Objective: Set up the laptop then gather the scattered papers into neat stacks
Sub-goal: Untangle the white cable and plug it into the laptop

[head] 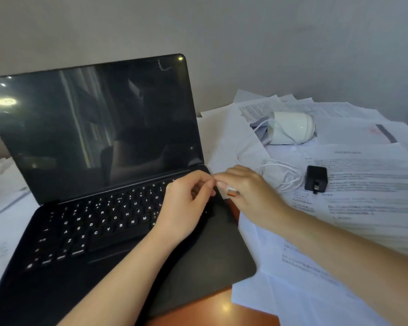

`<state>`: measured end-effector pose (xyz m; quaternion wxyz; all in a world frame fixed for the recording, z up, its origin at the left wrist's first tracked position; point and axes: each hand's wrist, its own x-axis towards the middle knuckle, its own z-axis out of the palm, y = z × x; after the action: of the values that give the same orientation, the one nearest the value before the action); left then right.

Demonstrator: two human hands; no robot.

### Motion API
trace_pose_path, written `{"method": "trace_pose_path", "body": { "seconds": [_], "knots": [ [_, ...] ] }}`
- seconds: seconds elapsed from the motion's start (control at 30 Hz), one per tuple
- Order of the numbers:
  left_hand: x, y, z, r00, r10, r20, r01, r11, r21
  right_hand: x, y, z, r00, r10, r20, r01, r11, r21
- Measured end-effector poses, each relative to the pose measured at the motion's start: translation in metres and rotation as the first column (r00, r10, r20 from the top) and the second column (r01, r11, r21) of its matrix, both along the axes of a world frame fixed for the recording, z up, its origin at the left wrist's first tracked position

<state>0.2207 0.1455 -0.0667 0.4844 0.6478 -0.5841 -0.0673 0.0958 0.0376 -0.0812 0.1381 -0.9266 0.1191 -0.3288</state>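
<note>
From my feed the laptop (99, 137) sits open on the left half of the counter (217, 311), turned a little so its front right corner points toward me. It is a slim, matte black machine with rounded corners. The glossy screen is dark and shows only reflections. The flat black keys carry white letters, and I can read the usual rows: W E R T Y, then D F G H J K, then C V B N M. I see no brand mark. The left hand (186, 203) rests over the right end of the keyboard with its fingers curled in. They meet the right hand's fingertips, and I cannot tell whether they hold anything. The right hand (250, 191) is just beside the laptop's right edge, its fingers pinching a small white plug (231, 192) with an orange insert. The papers (363, 184) lie fanned and overlapping across the right side of the counter. They are thin white sheets of printed text too blurred to read, and one has a pinkish mark. On them lie a looped white cable (285, 175), a boxy black adapter (316, 178) and a smooth, rounded white device (292, 128). The counter itself is glossy reddish-brown.
</note>
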Motion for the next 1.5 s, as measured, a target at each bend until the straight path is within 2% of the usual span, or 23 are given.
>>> {"method": "trace_pose_path", "body": {
  "seconds": [0.1,0.13,0.17,0.27,0.33,0.4,0.47,0.53,0.63,0.7,0.77,0.8,0.87,0.97,1.17,1.37,1.5],
  "knots": [
    [-0.002,0.0,0.002,0.995,-0.043,-0.089,0.039,0.998,-0.054,0.001,0.001,0.0,0.986,-0.022,-0.162,0.046,0.989,0.142],
    [-0.002,0.001,0.003,0.995,-0.074,-0.073,0.069,0.995,-0.067,0.001,0.0,0.0,0.97,-0.044,-0.237,0.084,0.983,0.164],
    [-0.001,0.002,0.003,0.994,-0.111,-0.008,0.11,0.992,-0.066,0.001,-0.001,-0.001,0.96,-0.055,-0.276,0.104,0.98,0.168],
    [0.0,0.004,0.002,0.956,-0.158,0.247,0.172,0.985,-0.033,-0.003,-0.002,-0.001,0.964,-0.042,-0.261,0.084,0.984,0.156],
    [0.0,0.003,0.002,0.952,-0.106,0.288,0.127,0.99,-0.054,-0.004,0.0,0.001,0.978,-0.006,-0.206,0.045,0.981,0.187],
    [-0.002,0.002,0.004,0.984,-0.017,0.176,0.03,0.997,-0.072,-0.005,0.003,0.004,0.994,0.05,-0.095,-0.023,0.966,0.259],
    [-0.003,-0.001,0.007,0.996,0.092,-0.008,-0.092,0.995,-0.025,-0.006,0.003,0.008,0.998,0.056,0.024,-0.06,0.969,0.241],
    [-0.003,-0.004,0.01,0.977,0.174,-0.12,-0.165,0.983,0.084,-0.007,0.001,0.014,0.998,0.044,0.054,-0.051,0.99,0.133],
    [-0.001,-0.013,0.01,0.958,0.228,-0.176,-0.192,0.96,0.203,-0.003,-0.006,0.02,1.0,-0.008,-0.012,0.006,0.991,-0.137],
    [0.002,-0.022,0.009,0.964,0.257,-0.068,-0.238,0.949,0.207,0.002,-0.019,0.023,0.998,-0.033,-0.053,0.02,0.972,-0.232],
    [0.004,-0.029,0.008,0.929,0.286,0.235,-0.34,0.91,0.238,0.009,-0.036,0.027,0.992,-0.081,-0.1,0.053,0.966,-0.253],
    [0.004,-0.03,0.005,0.884,0.274,0.379,-0.386,0.885,0.259,0.012,-0.046,0.027,0.982,-0.119,-0.148,0.084,0.971,-0.222],
    [0.005,-0.03,0.0,0.831,0.222,0.511,-0.41,0.865,0.291,0.016,-0.064,0.022,0.963,-0.134,-0.233,0.113,0.988,-0.101],
    [0.007,-0.029,-0.003,0.834,0.202,0.514,-0.406,0.854,0.324,0.023,-0.075,0.009,0.96,-0.084,-0.266,0.094,0.995,0.026],
    [0.01,-0.026,-0.003,0.796,0.194,0.574,-0.422,0.856,0.297,0.021,-0.079,0.007,0.965,-0.002,-0.261,0.018,0.998,0.057],
    [0.007,-0.027,-0.004,0.738,0.178,0.65,-0.454,0.844,0.285,0.02,-0.079,0.003,0.977,0.036,-0.208,-0.041,0.999,-0.016],
    [0.006,-0.029,-0.004,0.748,0.191,0.635,-0.465,0.834,0.296,0.023,-0.075,0.006,0.951,-0.031,-0.307,-0.011,0.991,-0.135]
  ]
}}
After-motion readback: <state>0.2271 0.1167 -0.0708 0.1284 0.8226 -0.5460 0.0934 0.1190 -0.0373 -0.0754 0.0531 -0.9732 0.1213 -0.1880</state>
